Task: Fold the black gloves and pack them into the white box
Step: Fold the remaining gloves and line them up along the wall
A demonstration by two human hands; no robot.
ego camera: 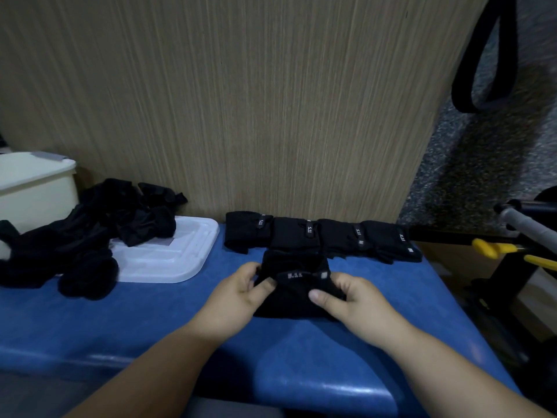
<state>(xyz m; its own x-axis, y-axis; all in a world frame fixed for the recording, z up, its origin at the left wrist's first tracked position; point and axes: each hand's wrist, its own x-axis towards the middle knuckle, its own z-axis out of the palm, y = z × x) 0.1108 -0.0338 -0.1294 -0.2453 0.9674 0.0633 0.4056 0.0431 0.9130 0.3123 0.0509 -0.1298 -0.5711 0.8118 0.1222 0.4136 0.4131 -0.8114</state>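
Both hands pinched one black glove (294,297) on the blue tabletop (150,321), just in front of a folded row.

A wood-grain panel (241,101) stood behind the tabletop. The white box (36,188) sat at the far left, its inside hidden, with a white lid (168,257) lying flat near it. A loose pile of black gloves (84,233) sprawled over lid and tabletop, against the box. Four folded gloves (322,236) lay overlapping along the panel, each with a strap tag reading "5.11" sideways. The left hand (238,300) pinched the glove's left edge. The right hand (349,300) pinched its right edge, thumb on top. The cuff tag looked like "5.11" but was blurred.
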